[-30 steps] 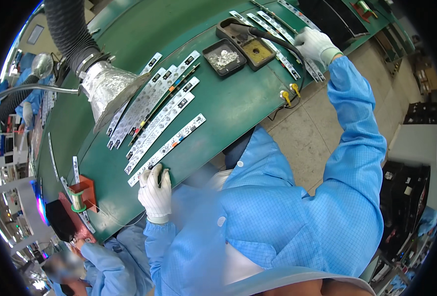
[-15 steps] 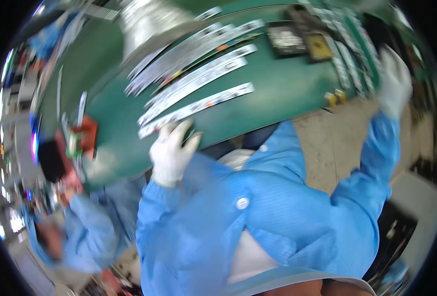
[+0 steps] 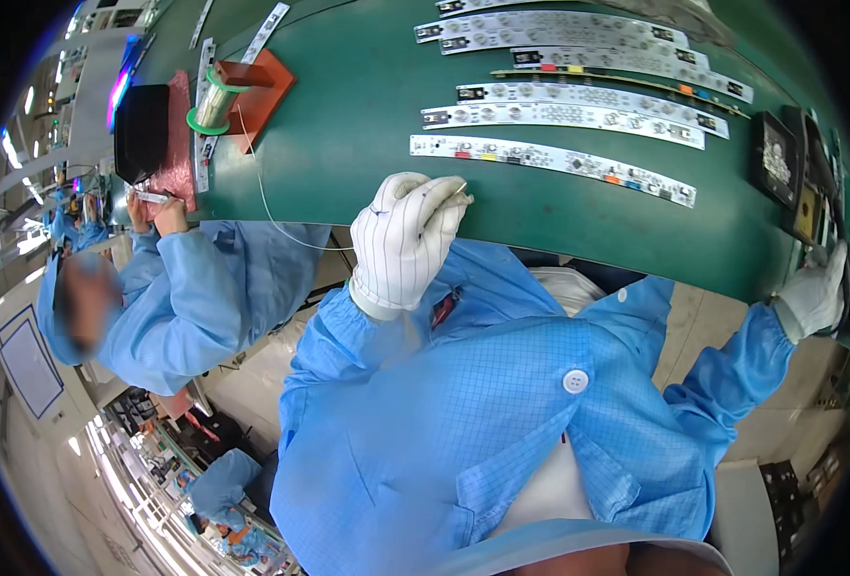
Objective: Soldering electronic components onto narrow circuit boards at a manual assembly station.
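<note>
My left hand [image 3: 406, 235], in a white striped glove, is closed in a pinch near the bench's front edge. A thin solder wire [image 3: 269, 206] runs into it from a green-ended spool [image 3: 216, 104]. Just beyond that hand lies a long white circuit board strip [image 3: 550, 165] with red, yellow, orange and blue parts. Further white strips [image 3: 559, 117] lie roughly parallel behind it. At the bench's right end, my gloved right hand [image 3: 814, 298] has its fingers stretched out, close to a dark holder with a yellowish pad [image 3: 807, 213]. Nothing shows in that hand.
A black tray [image 3: 776, 158] of small pale parts stands at the right. An orange-red stand [image 3: 269, 91] carries the spool at the left. Beyond it are pink bubble wrap [image 3: 175, 154] and a black box [image 3: 143, 132]. A co-worker in blue [image 3: 194, 298] sits at left, holding a strip.
My view has swung, so the bench contents sit differently in the picture. My left hand has gone from lying beside the front strip to a pinch with solder wire. My right hand sits lower in view.
</note>
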Tool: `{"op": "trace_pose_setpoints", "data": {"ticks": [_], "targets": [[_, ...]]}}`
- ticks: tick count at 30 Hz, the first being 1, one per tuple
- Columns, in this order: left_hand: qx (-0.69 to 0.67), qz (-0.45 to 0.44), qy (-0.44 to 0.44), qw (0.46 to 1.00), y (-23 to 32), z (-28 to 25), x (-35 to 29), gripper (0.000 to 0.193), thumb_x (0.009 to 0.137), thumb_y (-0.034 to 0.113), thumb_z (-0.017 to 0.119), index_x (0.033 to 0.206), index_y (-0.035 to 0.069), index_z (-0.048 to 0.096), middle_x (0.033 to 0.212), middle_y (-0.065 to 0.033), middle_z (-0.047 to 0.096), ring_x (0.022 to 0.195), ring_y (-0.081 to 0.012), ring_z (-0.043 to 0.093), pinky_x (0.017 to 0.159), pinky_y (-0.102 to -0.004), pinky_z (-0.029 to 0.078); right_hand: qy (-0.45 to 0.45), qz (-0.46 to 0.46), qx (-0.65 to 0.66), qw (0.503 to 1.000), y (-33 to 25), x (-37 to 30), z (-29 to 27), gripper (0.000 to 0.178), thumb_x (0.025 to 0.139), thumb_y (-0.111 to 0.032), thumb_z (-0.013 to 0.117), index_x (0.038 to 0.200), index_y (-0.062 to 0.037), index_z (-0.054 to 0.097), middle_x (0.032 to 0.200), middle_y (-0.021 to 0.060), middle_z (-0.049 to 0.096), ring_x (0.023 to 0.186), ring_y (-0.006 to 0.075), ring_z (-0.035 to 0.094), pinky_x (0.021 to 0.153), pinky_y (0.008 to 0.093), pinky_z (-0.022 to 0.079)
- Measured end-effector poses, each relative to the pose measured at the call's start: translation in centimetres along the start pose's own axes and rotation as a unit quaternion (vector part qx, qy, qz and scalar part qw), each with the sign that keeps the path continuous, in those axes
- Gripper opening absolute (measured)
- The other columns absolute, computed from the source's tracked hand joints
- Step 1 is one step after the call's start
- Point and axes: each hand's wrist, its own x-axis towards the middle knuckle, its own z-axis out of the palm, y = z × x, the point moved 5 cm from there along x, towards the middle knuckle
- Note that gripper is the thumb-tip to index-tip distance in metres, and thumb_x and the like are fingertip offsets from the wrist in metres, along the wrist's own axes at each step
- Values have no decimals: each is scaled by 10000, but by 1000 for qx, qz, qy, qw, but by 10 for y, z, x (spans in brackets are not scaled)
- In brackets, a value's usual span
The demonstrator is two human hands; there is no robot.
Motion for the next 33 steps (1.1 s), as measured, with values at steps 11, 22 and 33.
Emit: {"op": "trace_pose_setpoints", "data": {"ticks": [11,22,33], "targets": [[-101,-1,35,994,-25,15,-4,234,739,56,718,963,72,651,842,-78,616,719,-254,636,609,-346,514,32,27,223,974,72,3,47,329,849,-228,608,1175,-190,633,1032,91,688,881,268,661,732,395,517],[-124,38,-5,992,10,62,23,217,682,-22,710,874,29,624,883,-115,626,784,-271,624,647,-353,525,91,113,462,875,-113,-42,-9,173,856,-80,657,964,36,589,843,144,663,686,179,632,620,282,508],[-82,105,18,991,40,86,46,239,696,94,758,898,99,633,936,-62,601,830,-234,617,648,-344,507,-23,148,605,782,-138,-47,-26,186,816,32,542,996,18,589,860,143,602,628,162,590,567,263,488]]}}
